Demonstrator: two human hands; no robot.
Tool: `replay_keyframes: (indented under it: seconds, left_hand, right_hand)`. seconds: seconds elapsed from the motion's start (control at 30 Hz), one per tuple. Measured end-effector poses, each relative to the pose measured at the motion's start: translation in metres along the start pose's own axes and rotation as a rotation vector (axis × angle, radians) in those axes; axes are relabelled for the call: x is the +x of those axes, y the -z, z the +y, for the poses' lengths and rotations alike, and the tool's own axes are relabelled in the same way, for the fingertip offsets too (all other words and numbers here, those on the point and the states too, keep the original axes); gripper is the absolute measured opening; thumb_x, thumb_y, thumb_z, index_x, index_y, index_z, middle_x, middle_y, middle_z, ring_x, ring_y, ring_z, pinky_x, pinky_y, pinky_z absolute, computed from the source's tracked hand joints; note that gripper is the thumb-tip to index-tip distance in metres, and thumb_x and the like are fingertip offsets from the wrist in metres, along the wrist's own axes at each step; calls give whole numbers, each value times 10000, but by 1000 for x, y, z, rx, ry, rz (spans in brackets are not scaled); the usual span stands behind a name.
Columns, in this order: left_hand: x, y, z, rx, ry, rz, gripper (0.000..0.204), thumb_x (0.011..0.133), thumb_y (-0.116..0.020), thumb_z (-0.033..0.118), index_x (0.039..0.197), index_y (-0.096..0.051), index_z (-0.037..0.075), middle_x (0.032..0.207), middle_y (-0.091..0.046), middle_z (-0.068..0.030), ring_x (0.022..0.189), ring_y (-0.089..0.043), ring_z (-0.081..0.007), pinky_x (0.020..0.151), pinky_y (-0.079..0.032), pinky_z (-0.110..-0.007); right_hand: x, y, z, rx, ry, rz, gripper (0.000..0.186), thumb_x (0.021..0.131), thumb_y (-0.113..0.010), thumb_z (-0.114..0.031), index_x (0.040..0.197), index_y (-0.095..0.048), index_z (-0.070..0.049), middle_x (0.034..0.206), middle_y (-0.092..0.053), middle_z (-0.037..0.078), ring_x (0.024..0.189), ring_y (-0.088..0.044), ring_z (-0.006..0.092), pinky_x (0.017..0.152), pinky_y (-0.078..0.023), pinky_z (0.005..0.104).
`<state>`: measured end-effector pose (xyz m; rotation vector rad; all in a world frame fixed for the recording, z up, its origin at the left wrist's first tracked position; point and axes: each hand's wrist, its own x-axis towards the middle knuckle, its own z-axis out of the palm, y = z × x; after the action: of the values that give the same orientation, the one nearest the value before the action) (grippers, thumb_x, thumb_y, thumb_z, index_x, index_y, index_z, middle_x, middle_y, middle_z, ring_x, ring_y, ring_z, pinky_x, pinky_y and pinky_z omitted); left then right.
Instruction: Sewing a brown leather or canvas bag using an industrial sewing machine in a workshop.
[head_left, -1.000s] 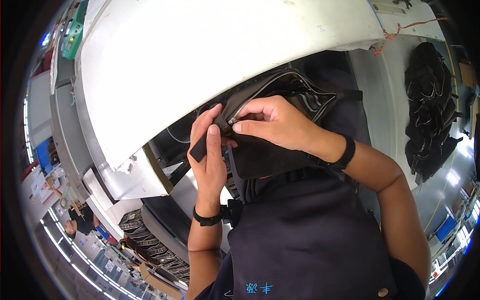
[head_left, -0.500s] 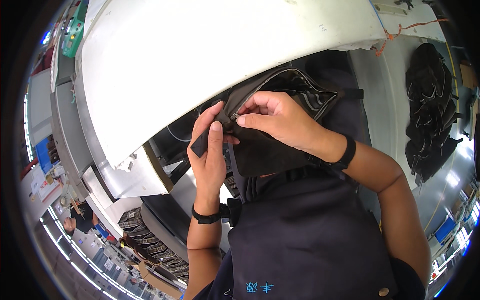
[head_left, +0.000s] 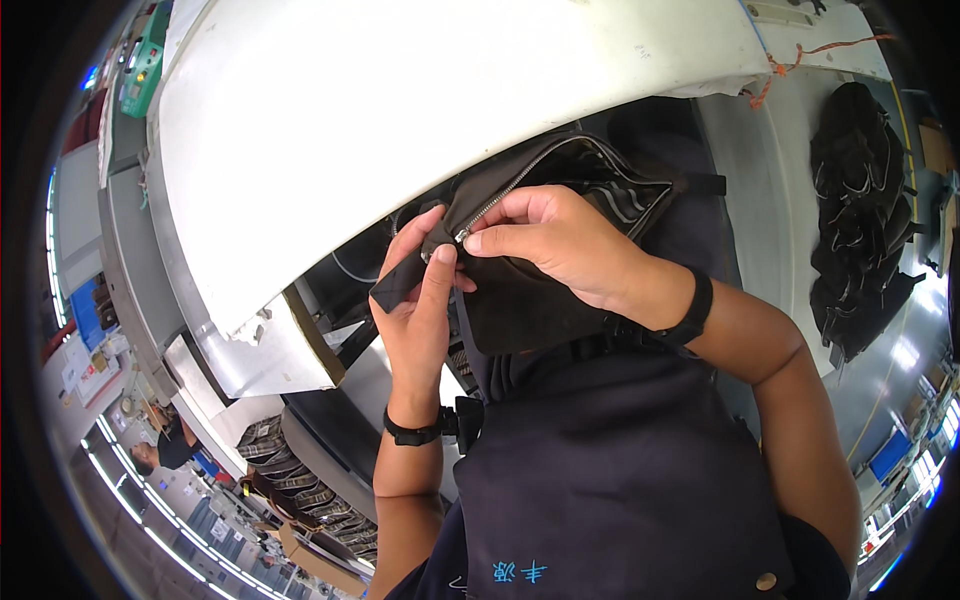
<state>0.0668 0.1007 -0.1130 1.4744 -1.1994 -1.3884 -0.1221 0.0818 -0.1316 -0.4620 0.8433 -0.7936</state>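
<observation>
A dark brown fabric bag (head_left: 535, 315) lies over my lap, close to the table edge. Its metal zipper (head_left: 512, 187) gapes, showing a striped lining (head_left: 630, 205). My left hand (head_left: 415, 310) pinches the bag's corner at the zipper's left end, thumb on top. A dark fabric tab (head_left: 398, 285) sticks out across its palm. Right beside it, my right hand (head_left: 565, 245) pinches the zipper near a small silvery metal piece, probably the slider, between thumb and curled fingers. Those fingertips partly hide the slider, and the two thumbs almost meet there.
A white tabletop (head_left: 420, 110) spans the far side. Dark bag pieces (head_left: 860, 220) are heaped at right, plaid ones (head_left: 300, 480) at lower left. An orange cord (head_left: 785, 70) hangs at the table's far right. Another person (head_left: 165, 450) is in the left background.
Both hands have shifted slightly left along the zipper end. My left thumb has moved closer to the zipper, and the metal piece shows more plainly between the thumbs.
</observation>
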Motion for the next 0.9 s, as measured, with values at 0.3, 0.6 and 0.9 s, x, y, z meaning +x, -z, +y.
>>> replay_keyframes:
  seconds: [0.3, 0.6, 0.9]
  left_hand:
    - [1, 2, -7, -42, 16, 18, 359, 1006, -672, 85, 1336, -643, -53, 1285, -629, -144, 813, -647, -126, 664, -551, -252]
    - [-12, -1, 3, 447, -475, 81, 356, 1001, -606, 84, 1336, -644, -31, 1265, -588, -184, 1104, -607, -276, 1006, -472, -388]
    - [-17, 7, 55, 320, -714, 184, 636, 1059, -472, 489, 1381, -504, -59, 1331, -544, -233, 1184, -569, -315, 1036, -458, -444]
  right_hand:
    - [0, 3, 1, 15, -29, -5, 213, 958, -730, -90, 1135, -721, 28, 1056, -732, 63, 996, -659, 103, 874, -520, 242]
    - [-18, -15, -1, -38, 114, -97, 253, 1003, -649, -35, 1238, -687, 50, 1151, -723, 79, 1090, -658, 132, 980, -535, 289]
    - [-54, -63, -72, -289, 157, -306, 178, 1025, -657, -113, 1133, -659, 28, 1017, -658, 12, 958, -566, 59, 845, -489, 253]
